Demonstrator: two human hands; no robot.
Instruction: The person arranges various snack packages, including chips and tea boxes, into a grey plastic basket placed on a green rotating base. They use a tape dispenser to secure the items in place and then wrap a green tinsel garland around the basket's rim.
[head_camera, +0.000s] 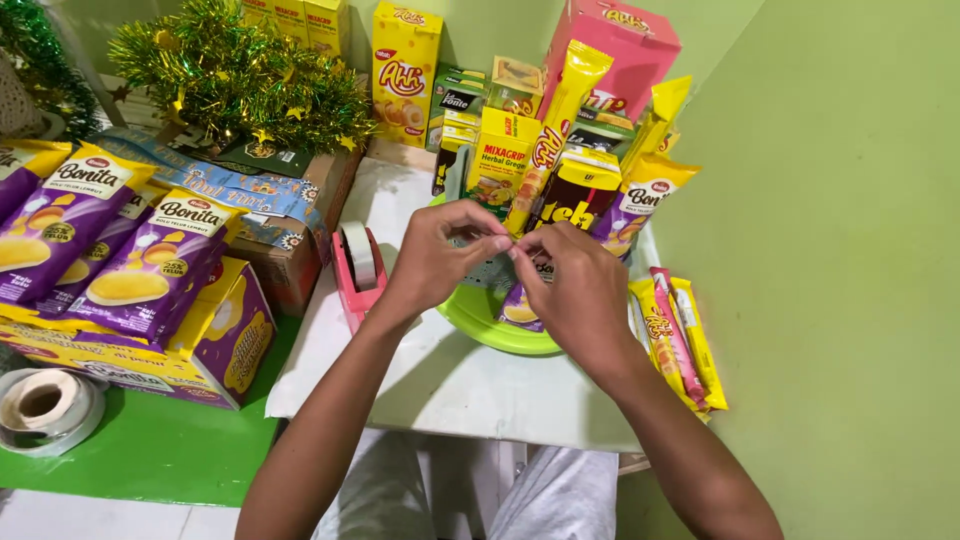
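Clear tape strip, barely visible between pinching fingertips.

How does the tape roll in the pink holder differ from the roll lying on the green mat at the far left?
The tape roll in the pink dispenser stands on edge, narrow and pale. The loose roll lies flat on the green mat, wider, its brown core showing. The dispenser roll sits nearer the left hand. Both are round.

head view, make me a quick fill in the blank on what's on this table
1. Both hands, left hand and right hand, meet above a round ____ plastic plate.
2. The pink tape dispenser sits to the ____ of the left hand.
3. The tinsel garland is green and ____.

Missing words: green; left; gold
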